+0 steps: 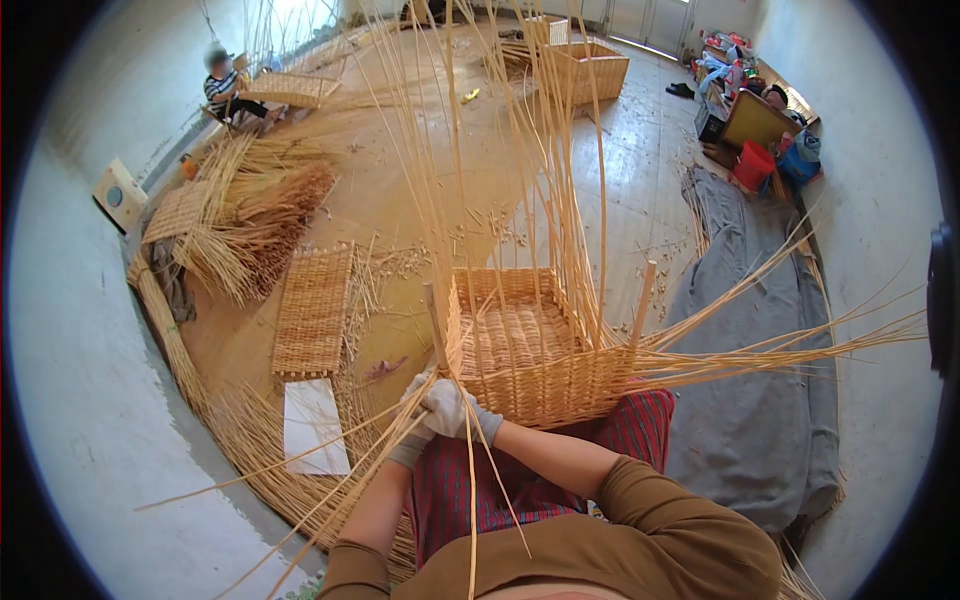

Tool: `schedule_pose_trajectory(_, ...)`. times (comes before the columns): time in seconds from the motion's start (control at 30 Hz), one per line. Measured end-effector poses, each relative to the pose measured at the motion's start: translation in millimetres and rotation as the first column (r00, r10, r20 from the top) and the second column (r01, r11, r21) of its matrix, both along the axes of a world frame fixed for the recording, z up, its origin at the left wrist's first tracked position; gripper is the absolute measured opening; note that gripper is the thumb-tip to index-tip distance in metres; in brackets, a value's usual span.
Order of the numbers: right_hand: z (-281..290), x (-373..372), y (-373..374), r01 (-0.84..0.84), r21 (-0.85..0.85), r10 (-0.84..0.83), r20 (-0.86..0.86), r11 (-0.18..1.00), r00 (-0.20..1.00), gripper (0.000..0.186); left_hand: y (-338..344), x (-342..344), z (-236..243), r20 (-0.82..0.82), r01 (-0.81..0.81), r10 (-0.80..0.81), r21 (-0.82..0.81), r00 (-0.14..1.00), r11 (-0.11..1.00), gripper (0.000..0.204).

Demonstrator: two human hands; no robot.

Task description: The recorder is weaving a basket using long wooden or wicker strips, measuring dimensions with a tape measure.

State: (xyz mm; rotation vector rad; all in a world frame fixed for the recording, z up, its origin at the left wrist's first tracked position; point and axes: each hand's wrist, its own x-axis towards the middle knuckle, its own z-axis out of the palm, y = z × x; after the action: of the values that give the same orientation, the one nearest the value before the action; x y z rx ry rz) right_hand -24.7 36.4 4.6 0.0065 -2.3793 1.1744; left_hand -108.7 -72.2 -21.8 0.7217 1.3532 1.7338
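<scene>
Gloved left hand (411, 402), right hand (449, 409) hold thin canes (473, 500) beside boxy woven basket (545, 390); scrap-strewn floor (395, 190), pale walls (85, 330).

— What room am I looking into from here?
— On my feed I have a pale left wall (75, 300) with a darker grey band (215, 450) along its foot, and a whitish right wall (875, 170).
— And the floor (385, 215)?
— I see it yellowish-brown through the middle, greyer toward the right, with a shine (650, 110) near the pale door (650, 18) at the far end.
— Any window?
— I get a bright patch (290, 30) at the upper left, too washed out for me to tell.
</scene>
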Motion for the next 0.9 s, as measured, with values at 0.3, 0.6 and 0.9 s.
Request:
schedule_pose_trajectory(0.3,-1.9,6.8,-25.4,0.077,-0.024,-0.074,0.119,0.997,0.990,0.030,-1.6,-3.9,-11.5,0.061,-0.010,0.002,0.122,0.998,0.992,0.056)
schedule_pose_trajectory(0.6,61.5,60.0,-25.8,-0.060,0.158,0.060,0.005,0.986,0.998,0.030,23.7,-57.1,54.2,0.047,0.485,-0.483,-0.056,0.874,0.873,0.060)
schedule_pose_trajectory(0.9,39.3,164.2,79.8,0.318,-0.833,-0.200,0.252,0.454,0.947,0.021,28.4,-26.1,35.4,-0.021,0.344,-0.345,-0.028,0.939,0.939,0.041)
